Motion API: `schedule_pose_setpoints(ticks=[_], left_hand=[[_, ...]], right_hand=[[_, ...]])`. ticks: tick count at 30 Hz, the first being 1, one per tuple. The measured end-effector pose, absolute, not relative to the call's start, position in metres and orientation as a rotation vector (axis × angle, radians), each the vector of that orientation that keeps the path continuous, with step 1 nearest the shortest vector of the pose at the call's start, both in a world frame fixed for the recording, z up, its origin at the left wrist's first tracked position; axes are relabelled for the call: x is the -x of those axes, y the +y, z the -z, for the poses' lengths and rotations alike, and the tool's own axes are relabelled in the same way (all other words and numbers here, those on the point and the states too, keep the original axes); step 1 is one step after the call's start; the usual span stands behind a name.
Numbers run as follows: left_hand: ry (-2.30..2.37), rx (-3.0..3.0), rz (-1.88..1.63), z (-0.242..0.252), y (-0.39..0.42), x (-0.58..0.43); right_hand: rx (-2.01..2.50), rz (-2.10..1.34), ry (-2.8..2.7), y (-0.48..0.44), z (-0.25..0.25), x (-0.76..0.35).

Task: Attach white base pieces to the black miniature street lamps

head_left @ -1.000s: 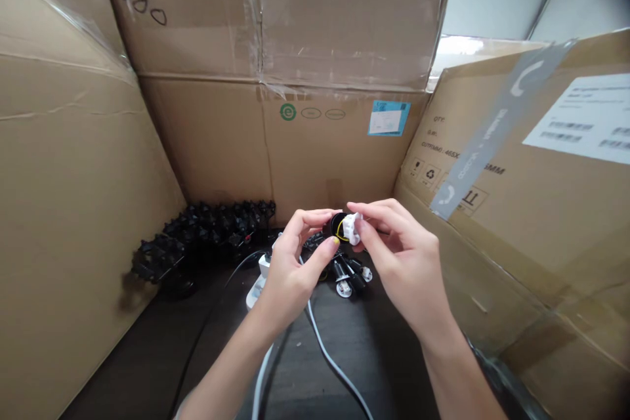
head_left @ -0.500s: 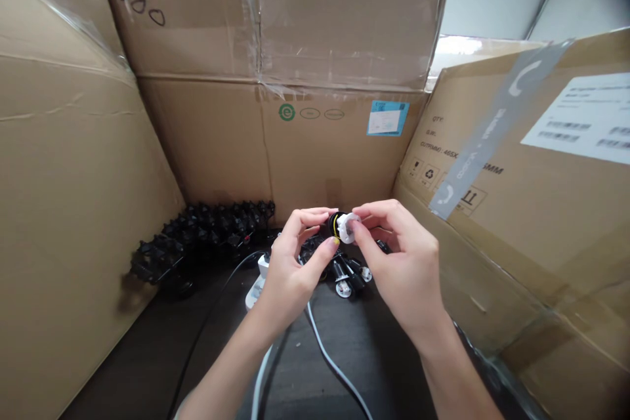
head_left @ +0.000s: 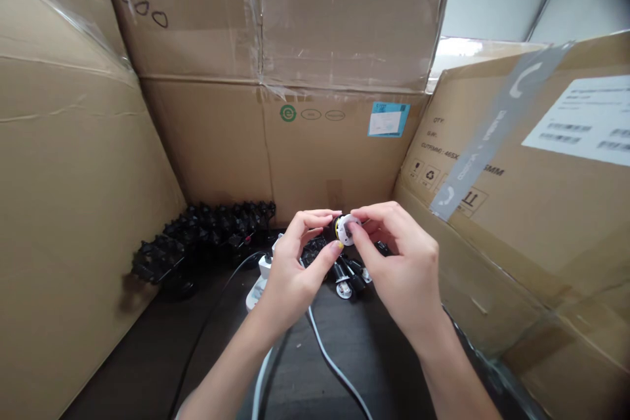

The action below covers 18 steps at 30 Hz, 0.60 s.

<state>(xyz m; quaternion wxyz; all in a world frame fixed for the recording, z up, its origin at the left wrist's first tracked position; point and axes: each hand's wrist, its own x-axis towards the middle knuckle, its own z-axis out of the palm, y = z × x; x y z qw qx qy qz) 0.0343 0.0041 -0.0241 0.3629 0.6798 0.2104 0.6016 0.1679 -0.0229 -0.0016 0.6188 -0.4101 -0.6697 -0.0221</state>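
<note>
My left hand (head_left: 300, 259) is closed around a small black cylindrical part with a yellow ring (head_left: 337, 228) near its end. Much of that part is hidden behind the fingers. My right hand (head_left: 401, 246) pinches a white round disc (head_left: 348, 231) with small holes, its thumb against the face. The disc sits at the ringed end of the black part; whether it is locked on I cannot tell. Below the hands lie several black cylindrical parts (head_left: 355, 275), and one shows a white round end (head_left: 344, 290).
A white power strip (head_left: 254, 294) with a plug stands left of my left wrist. A pale grey cable (head_left: 327, 351) crosses the dark table (head_left: 374, 354). Several black ridged pieces (head_left: 207, 230) are lined up at the back left. Cardboard boxes (head_left: 315, 157) wall in three sides.
The white disc has come closer against the black part, and the white prongs between them no longer show. The disc's face has turned more toward me. Both hands have barely moved.
</note>
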Motion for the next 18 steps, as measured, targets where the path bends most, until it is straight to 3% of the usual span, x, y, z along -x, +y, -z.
schedule_pose_setpoints(ticks=[18], left_hand=[[0.546, -1.89, -1.564, 0.0237, 0.0036, -0.0322]], right_hand=[[0.94, 0.018, -1.564, -0.0245, -0.0003, -0.1673]])
